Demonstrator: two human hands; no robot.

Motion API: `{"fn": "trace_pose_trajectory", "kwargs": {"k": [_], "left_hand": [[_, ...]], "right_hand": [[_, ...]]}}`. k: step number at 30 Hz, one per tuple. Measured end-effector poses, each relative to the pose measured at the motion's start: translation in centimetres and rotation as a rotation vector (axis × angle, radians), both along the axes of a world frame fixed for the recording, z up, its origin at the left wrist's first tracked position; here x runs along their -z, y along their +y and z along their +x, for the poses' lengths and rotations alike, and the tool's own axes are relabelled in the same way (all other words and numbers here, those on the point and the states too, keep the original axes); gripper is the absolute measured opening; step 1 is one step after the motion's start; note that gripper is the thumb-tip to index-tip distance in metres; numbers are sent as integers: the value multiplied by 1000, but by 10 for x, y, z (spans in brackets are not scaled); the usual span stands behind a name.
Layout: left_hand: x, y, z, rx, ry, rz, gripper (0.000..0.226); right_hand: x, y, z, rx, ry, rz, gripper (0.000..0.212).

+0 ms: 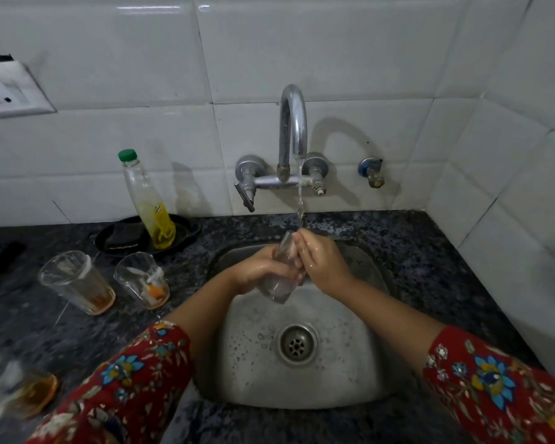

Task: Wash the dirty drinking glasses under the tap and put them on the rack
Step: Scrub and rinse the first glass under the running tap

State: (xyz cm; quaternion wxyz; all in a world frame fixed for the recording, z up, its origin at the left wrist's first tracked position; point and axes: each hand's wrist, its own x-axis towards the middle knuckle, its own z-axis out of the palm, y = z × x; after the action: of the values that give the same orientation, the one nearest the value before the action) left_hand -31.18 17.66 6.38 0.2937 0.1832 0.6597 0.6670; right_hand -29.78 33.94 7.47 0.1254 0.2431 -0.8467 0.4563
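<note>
Over the steel sink (pixel 350 357) I hold a clear drinking glass (pixel 279 288), tilted with its mouth up toward the water running from the chrome tap (pixel 293 123). My left hand (pixel 260 272) grips the glass around its side. My right hand (pixel 321 261) curls over its rim, fingers at the mouth and wet from the stream. On the dark counter to the left stand two dirty glasses, one (pixel 77 283) with brown dregs and one (pixel 143 280) with orange and white residue. A third dirty glass (pixel 16 392) is blurred at the lower left edge.
A dish-soap bottle (pixel 148 203) with a green cap stands on a black dish (pixel 180 232) with a dark scrubber, at the back left of the sink. A wall socket (pixel 10 91) is on the tiles at left. A small valve (pixel 370 171) sits right of the tap. No rack is in view.
</note>
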Motion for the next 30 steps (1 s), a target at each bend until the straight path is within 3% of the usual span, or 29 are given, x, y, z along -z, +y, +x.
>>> {"fn": "trace_pose_trajectory", "kwargs": {"k": [2,5,7,9,11,12,14,16,17,19,21,23,24,25,27,29,30], "left_hand": [[1,8,5,-144,80,-175,26],[0,30,20,-486,390,-639,51],[6,27,14,-413,356,-460,59],[0,14,6,-206,132,-135,46],[-5,6,2,-110,-98,28,35],[-3,8,2,-133,-116,11,32],[2,20,6,-265,70,-224,35],[10,30,10,-427,324,-565,59],[12,30,10,-451,379,-579,67],[6,21,7,-311,297,-321,59],[-4,6,6,-97,69,-105,42],[-8,0,11,25,-97,-14,32],[-6,2,13,-4,-83,-36,33],[-5,8,14,-89,12,-133,38],[-5,24,21,-269,313,-519,56],[-2,35,29,-355,545,-902,76],[1,38,31,-376,612,-973,78]], "right_hand": [[1,-3,-6,67,-10,146,33],[-4,-12,-16,169,-100,290,34],[-5,-11,-17,173,-77,209,35],[-3,-4,-13,97,-36,55,34],[1,0,-8,21,-60,-57,32],[3,0,-8,40,-91,-69,34],[0,-8,-12,114,-178,16,38],[-6,-15,-16,140,-251,176,39],[-7,-16,-16,146,-236,223,38],[-6,-12,-12,101,-137,161,34],[-2,-4,-3,7,-79,58,31],[4,0,3,-53,-90,-10,32],[4,-1,5,-42,-99,-21,31],[2,-3,6,-6,-111,13,31],[-7,-8,2,74,-206,196,32],[-17,-11,-5,163,-399,329,39],[-19,-13,-9,204,-491,318,44]]}}
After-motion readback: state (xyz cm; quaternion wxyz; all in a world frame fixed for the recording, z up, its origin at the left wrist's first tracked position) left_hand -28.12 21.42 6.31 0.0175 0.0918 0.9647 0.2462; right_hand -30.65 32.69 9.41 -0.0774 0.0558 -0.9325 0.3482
